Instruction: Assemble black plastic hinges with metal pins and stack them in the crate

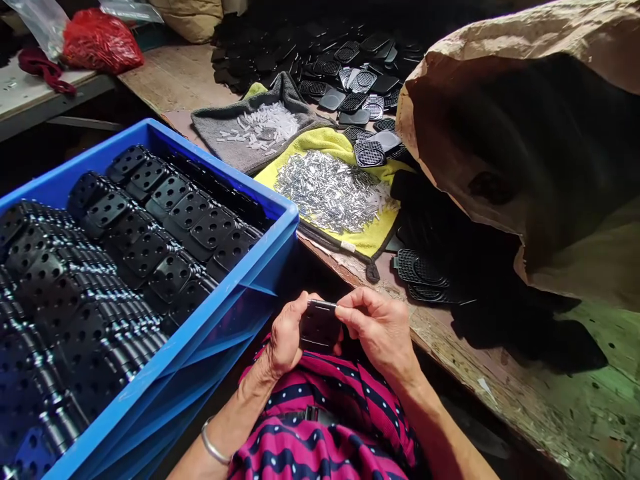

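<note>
Above my lap, my left hand [287,333] grips a black plastic hinged plate [319,323] by its left side, thumb on top. The plate's hinge edge points away from me and shows a thin bright line. At the right end of that edge, my right hand [377,327] is closed in a pinch; whatever lies between its fingertips is too small to make out. Beyond the hands, a yellow cloth [320,141] carries a heap of small metal pins [330,193]. A grey cloth [215,127] behind it bears short whitish pieces [267,125].
To the left stands a blue crate [220,300] packed with rows of black hinged plates [150,253]. Black mesh-patterned parts [370,153] are piled on the wooden bench [530,393]. A large open paper sack [465,50] occupies the right. A red bag [103,41] lies back left.
</note>
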`<state>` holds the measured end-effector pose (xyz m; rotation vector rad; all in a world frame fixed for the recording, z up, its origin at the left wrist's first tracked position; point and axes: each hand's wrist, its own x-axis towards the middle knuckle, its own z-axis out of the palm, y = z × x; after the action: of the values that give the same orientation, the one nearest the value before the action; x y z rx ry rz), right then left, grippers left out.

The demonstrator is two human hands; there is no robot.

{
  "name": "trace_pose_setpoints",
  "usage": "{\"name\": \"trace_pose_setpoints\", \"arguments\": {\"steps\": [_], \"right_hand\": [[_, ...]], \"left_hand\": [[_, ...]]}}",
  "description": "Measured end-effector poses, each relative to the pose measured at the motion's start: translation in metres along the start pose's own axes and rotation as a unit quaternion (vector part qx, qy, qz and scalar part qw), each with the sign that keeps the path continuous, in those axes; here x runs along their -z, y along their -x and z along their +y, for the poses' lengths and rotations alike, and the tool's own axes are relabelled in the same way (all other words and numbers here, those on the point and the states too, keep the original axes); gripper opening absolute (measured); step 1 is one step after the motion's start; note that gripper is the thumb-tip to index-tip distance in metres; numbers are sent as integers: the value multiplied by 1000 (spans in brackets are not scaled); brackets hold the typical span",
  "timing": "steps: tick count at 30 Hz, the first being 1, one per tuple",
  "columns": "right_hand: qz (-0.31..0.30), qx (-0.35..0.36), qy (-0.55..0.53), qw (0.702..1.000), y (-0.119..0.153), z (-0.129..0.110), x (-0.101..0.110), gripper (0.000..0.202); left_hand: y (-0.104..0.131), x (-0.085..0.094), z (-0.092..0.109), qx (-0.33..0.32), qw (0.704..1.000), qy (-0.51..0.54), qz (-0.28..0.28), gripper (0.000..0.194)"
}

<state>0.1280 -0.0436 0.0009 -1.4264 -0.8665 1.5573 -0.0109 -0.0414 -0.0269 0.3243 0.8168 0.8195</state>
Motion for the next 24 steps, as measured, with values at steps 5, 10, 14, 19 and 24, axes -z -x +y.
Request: {"name": "trace_pose_setpoints", "arguments": {"steps": [5,10,14,19,24], "right_hand": [[-53,4,104,993,-10,-10,14,19],[-32,109,271,956,-26,-25,30,24],[-157,152,343,913,-34,-29,20,19],[-230,60,328,914,-37,-32,9,24],[-212,-41,237,947,-22,-24,0,25]], "left_hand": [[-4,7,2,120,987,103,-18,45],[-3,10,5,163,984,67,-14,58],[4,10,5,170,984,50,-5,51],[12,21,4,171,983,62,-29,53],[18,35,-3,181,968,141,-103,64]]}}
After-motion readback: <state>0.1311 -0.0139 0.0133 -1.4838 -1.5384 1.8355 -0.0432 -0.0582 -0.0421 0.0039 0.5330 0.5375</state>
